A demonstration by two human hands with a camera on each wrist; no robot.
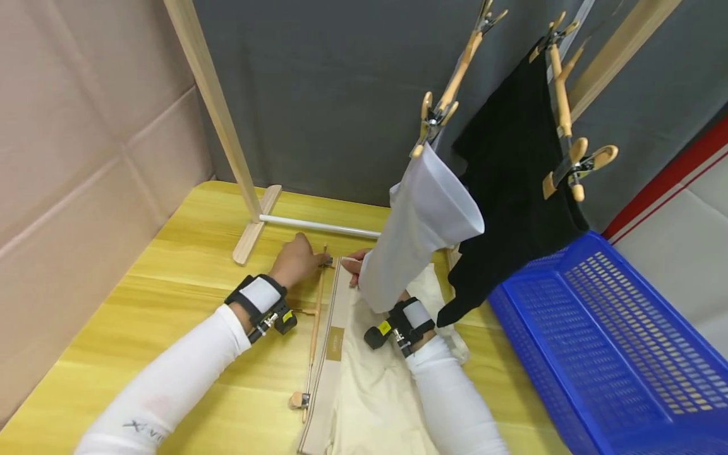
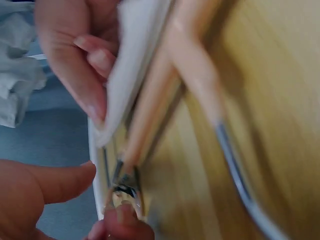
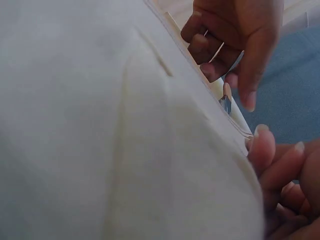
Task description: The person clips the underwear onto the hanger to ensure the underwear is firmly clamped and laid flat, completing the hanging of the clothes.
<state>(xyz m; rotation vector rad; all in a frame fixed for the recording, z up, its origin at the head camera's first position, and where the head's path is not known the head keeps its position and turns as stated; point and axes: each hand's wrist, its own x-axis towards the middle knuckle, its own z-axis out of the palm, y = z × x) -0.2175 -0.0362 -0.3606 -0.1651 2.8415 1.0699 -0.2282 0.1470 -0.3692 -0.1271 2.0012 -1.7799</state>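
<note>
Cream trousers [image 1: 370, 392] lie on the table, their waistband with a brown label [image 1: 335, 343] along the left side. My right hand [image 1: 355, 265] pinches the waistband's far corner between thumb and fingers, partly behind hanging white cloth. Beside the waistband lies a wooden clip hanger [image 1: 316, 322], its metal hook visible in the left wrist view. At the hanger's far clip [image 2: 125, 187] is my left hand [image 1: 297, 260], fingertips at the clip's handle and thumb held apart from it. The near clip [image 1: 299, 400] lies by the trousers' waistband.
A white garment [image 1: 415, 221] and a black garment [image 1: 512, 177] hang from clip hangers over the table's right side. The wooden rack [image 1: 216, 107] has a white lower bar [image 1: 318, 225]. A blue basket [image 1: 603, 360] stands at the right.
</note>
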